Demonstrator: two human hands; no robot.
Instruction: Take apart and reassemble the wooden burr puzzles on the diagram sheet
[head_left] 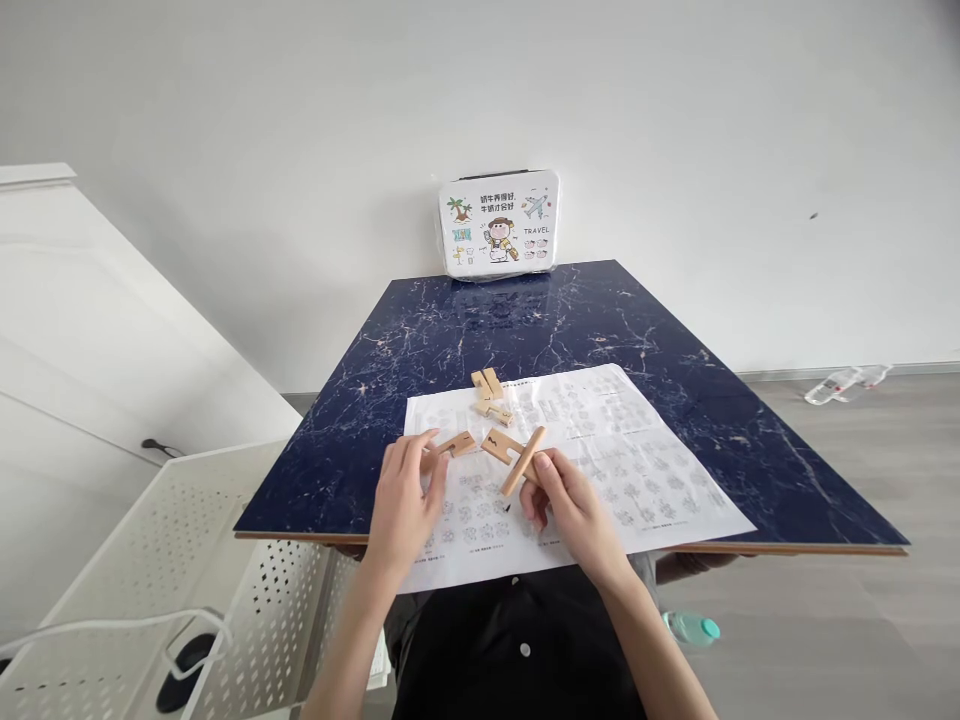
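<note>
My left hand [406, 497] pinches a small notched wooden piece [457, 445] above the left part of a printed sheet [675, 470]. Between the fingers of my right hand [566, 500] are two crossed wooden pieces, a flat numbered one [499, 446] and a narrow stick [523, 461] lying across it. The tips of the pieces in my two hands are close, with a small gap between them. Just beyond, a light wooden piece [495, 412] rests on the sheet, and more wooden pieces [487, 384] lie at its far edge.
A white cartoon case [499, 225] leans on the wall at the back of the dark blue marbled table [510, 325]. At the left stands a white perforated cart [135, 570] with a cable. Bottles [691, 628] lie on the floor at the right.
</note>
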